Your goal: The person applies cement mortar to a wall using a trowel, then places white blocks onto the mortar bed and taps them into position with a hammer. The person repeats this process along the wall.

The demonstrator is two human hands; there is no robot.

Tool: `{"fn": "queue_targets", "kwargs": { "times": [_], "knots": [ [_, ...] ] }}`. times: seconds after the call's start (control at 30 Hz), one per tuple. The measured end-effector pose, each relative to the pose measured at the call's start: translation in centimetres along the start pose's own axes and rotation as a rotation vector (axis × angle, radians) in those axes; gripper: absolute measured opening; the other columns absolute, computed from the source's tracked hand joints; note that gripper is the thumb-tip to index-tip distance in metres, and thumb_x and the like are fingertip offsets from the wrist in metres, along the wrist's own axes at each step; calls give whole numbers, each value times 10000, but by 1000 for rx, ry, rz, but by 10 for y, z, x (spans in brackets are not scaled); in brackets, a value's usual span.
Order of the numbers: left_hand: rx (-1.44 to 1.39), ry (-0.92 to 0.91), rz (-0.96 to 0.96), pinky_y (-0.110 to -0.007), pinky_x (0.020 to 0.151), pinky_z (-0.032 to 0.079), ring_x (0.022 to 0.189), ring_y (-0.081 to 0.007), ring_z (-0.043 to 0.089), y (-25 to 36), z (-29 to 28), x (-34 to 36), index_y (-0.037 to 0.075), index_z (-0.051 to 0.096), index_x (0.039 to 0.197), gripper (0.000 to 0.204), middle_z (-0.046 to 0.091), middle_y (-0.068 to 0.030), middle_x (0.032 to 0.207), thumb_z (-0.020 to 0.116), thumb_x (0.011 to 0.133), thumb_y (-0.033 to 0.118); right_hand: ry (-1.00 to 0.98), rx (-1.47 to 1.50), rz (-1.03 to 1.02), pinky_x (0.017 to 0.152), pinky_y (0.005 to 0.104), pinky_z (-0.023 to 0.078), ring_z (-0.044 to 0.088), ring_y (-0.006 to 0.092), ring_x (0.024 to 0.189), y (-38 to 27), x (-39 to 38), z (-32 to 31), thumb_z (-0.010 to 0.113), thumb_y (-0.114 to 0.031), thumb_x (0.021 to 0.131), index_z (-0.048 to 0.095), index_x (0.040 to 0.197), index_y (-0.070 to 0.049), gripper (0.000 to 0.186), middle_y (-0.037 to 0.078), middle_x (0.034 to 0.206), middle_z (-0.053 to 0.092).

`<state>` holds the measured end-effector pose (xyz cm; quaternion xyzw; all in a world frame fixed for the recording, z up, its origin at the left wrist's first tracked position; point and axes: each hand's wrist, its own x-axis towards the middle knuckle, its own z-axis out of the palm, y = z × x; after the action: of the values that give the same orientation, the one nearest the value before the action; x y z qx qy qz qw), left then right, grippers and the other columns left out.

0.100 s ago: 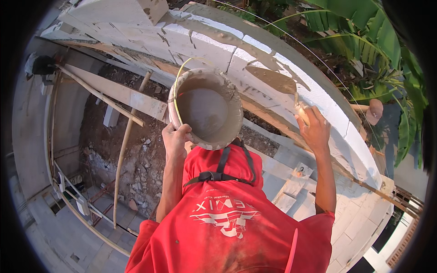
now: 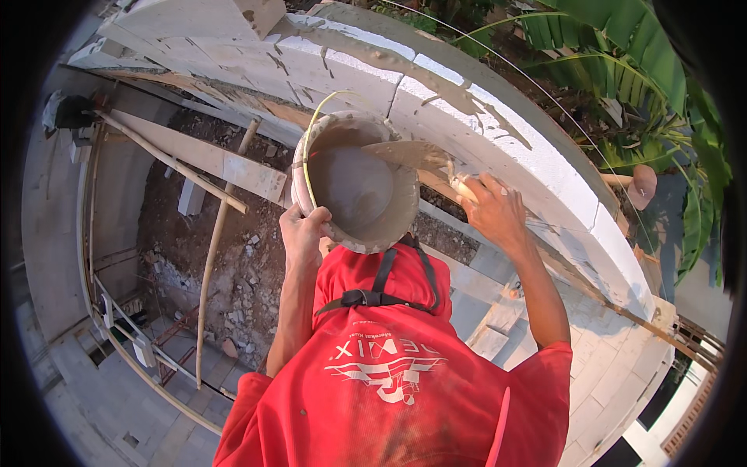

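Observation:
My left hand [image 2: 303, 237] is closed on the near left rim of a round bucket [image 2: 403, 222], whose yellowish handle loops up on its left side. Wet grey mortar [image 2: 354, 191] lies inside it. My right hand [image 2: 496, 210] grips the pale handle of a pointed trowel [image 2: 424, 156]. The blade is smeared with mortar, and its tip reaches over the bucket's right rim, above the mortar. Behind the bucket runs a wall of white blocks [image 2: 373, 82], with streaks of mortar [image 2: 459, 97] along its top edge and dripping down the face.
A taut string [image 2: 537, 82] runs along the wall's far side, before large green leaves [image 2: 650, 47]. A single block [image 2: 194, 19] sits on the wall at upper left. Wooden poles [image 2: 210, 280] and a plank [image 2: 226, 163] stand over rubble on the left. Block pieces [image 2: 498, 319] lie at right.
My right hand has brought the trowel left and inward, from over the wall's top to the bucket's mouth. The bucket and my left hand have barely shifted.

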<state>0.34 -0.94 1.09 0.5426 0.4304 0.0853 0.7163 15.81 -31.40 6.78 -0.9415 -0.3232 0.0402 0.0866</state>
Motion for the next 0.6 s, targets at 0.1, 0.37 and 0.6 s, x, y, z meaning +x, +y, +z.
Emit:
{"fn": "queue_targets", "kwargs": {
  "times": [0.1, 0.37, 0.6],
  "knots": [
    [45, -26, 20, -297, 546, 495, 576, -142, 582, 8, 7, -3, -49, 643, 830, 97, 613, -53, 705, 671, 744, -15, -1, 5, -110, 852, 532, 524, 698, 401, 911, -37, 30, 50, 713, -245, 877, 684, 1189, -121, 337, 163, 1005, 681],
    [79, -38, -1, -282, 517, 486, 566, -130, 579, 23, 13, -11, -49, 642, 867, 97, 615, -65, 712, 633, 772, -36, -600, 201, -62, 862, 502, 530, 696, 392, 1001, -54, 52, 69, 705, -252, 824, 725, 1100, -53, 340, 230, 982, 725],
    [80, -81, -31, -277, 540, 495, 583, -130, 580, 17, 10, -4, -38, 642, 863, 84, 626, -70, 756, 621, 783, -40, -655, 654, 53, 747, 451, 522, 692, 346, 781, -3, 34, 51, 752, -374, 829, 718, 1087, -24, 436, 188, 878, 711]
  ]
}}
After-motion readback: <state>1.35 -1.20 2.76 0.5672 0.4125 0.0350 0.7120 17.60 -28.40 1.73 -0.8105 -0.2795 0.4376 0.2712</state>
